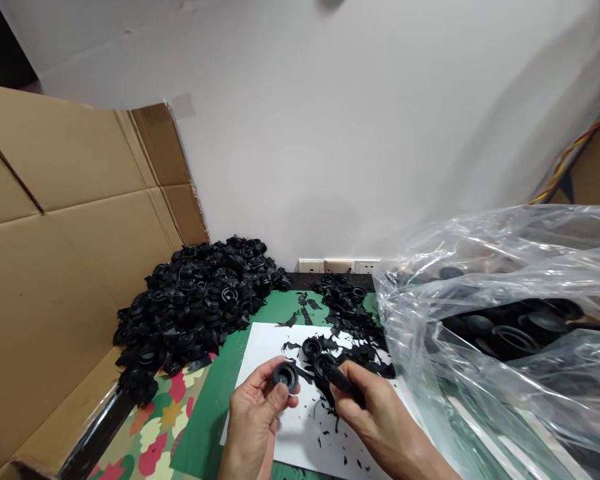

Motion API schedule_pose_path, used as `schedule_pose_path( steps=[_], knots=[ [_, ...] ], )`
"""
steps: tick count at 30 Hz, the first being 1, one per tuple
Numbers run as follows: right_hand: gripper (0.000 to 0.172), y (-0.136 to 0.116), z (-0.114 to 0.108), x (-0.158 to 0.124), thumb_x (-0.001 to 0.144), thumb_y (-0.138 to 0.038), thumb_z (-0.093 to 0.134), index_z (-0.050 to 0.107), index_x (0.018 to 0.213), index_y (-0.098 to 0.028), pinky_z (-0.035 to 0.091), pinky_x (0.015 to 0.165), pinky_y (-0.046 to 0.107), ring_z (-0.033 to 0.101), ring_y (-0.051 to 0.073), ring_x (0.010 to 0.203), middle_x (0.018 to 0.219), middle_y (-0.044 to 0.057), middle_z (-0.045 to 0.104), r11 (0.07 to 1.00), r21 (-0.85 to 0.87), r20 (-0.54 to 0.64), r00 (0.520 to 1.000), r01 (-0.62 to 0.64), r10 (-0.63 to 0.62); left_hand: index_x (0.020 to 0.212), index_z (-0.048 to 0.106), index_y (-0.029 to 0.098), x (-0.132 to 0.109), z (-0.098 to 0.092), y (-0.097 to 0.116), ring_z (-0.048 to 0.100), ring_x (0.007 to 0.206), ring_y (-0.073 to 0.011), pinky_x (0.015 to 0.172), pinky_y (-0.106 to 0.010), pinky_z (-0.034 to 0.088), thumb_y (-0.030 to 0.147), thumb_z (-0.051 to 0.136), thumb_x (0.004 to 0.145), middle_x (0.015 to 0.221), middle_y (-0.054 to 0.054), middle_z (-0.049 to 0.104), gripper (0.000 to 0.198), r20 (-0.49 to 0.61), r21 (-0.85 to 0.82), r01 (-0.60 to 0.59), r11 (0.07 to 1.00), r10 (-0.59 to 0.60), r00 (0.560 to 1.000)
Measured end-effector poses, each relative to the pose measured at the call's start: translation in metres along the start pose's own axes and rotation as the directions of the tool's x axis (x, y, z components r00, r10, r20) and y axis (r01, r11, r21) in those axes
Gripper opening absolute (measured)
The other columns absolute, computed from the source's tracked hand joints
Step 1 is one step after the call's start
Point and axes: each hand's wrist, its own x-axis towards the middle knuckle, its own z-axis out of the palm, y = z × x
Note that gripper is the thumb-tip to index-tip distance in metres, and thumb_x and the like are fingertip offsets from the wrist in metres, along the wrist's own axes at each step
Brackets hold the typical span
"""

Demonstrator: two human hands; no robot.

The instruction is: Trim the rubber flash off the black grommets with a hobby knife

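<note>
My left hand (258, 404) is closed around a round black rubber part (285, 378), thumb on its rim and the open, hollow face turned up. Close on the right, my right hand (367, 407) grips a long black object (344, 383) whose far end looks rounded; its exact kind is unclear. A black ring-shaped part (311, 348) is just beyond that end, and I cannot tell whether the two touch. Beneath both hands lies a white sheet (307, 445) scattered with black rubber scraps (363, 352).
A large heap of black ribbed rubber parts (195, 300) rests at the left against a cardboard box (80, 180). On the right, a clear plastic bag (410, 313) holds more black round parts (515, 339). Wall sockets (337, 266) sit behind the green mat (200, 433).
</note>
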Motion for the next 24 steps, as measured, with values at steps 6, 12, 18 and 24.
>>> schedule_pose_path(
  steps=[6, 12, 18, 24],
  knots=[
    [0.014, 0.002, 0.004, 0.0, 0.072, -0.027, 0.042, 0.038, 0.06, -0.022, 0.031, 0.049, 0.024, 0.037, 0.013, 0.053, 0.056, -0.006, 0.036, 0.98, 0.171, 0.087, 0.992, -0.1, 0.086, 0.083, 0.073, 0.014, 0.007, -0.006, 0.006, 0.066, 0.07, -0.017, 0.06, -0.023, 0.051, 0.023, 0.085, 0.051, 0.078, -0.004, 0.069, 0.035, -0.118, -0.064, -0.089, 0.994, 0.081, 0.99],
    [0.016, 0.005, -0.001, 0.006, 0.074, -0.031, 0.045, 0.043, 0.06, -0.022, 0.033, 0.05, 0.025, 0.041, 0.015, 0.054, 0.056, -0.004, 0.042, 0.973, 0.194, -0.06, 0.988, -0.127, 0.141, 0.089, 0.073, 0.014, 0.0, -0.004, 0.005, 0.065, 0.068, -0.0154, 0.059, -0.021, 0.05, 0.025, 0.082, 0.056, 0.078, -0.007, 0.071, 0.036, 0.036, -0.03, -0.025, 0.999, 0.026, 0.999],
    [0.014, 0.01, -0.006, 0.007, 0.07, -0.03, 0.049, 0.057, 0.073, -0.02, 0.039, 0.053, 0.027, 0.052, 0.018, 0.059, 0.064, -0.001, 0.057, 0.962, 0.251, -0.137, 0.979, -0.11, 0.148, 0.091, 0.073, 0.016, -0.002, -0.003, 0.005, 0.064, 0.072, -0.0171, 0.057, -0.021, 0.05, 0.027, 0.082, 0.055, 0.091, -0.009, 0.07, 0.039, 0.154, -0.01, -0.014, 1.0, 0.015, 0.988],
    [0.025, 0.008, -0.006, 0.007, 0.077, -0.041, 0.048, 0.056, 0.069, -0.019, 0.039, 0.056, 0.027, 0.051, 0.018, 0.063, 0.064, 0.0, 0.054, 0.97, 0.229, -0.079, 0.991, -0.087, 0.108, 0.087, 0.073, 0.015, -0.002, -0.001, 0.002, 0.061, 0.066, -0.0153, 0.053, -0.02, 0.049, 0.029, 0.083, 0.054, 0.075, -0.006, 0.069, 0.038, 0.141, 0.074, -0.033, 0.997, 0.022, 0.99]
  ],
)
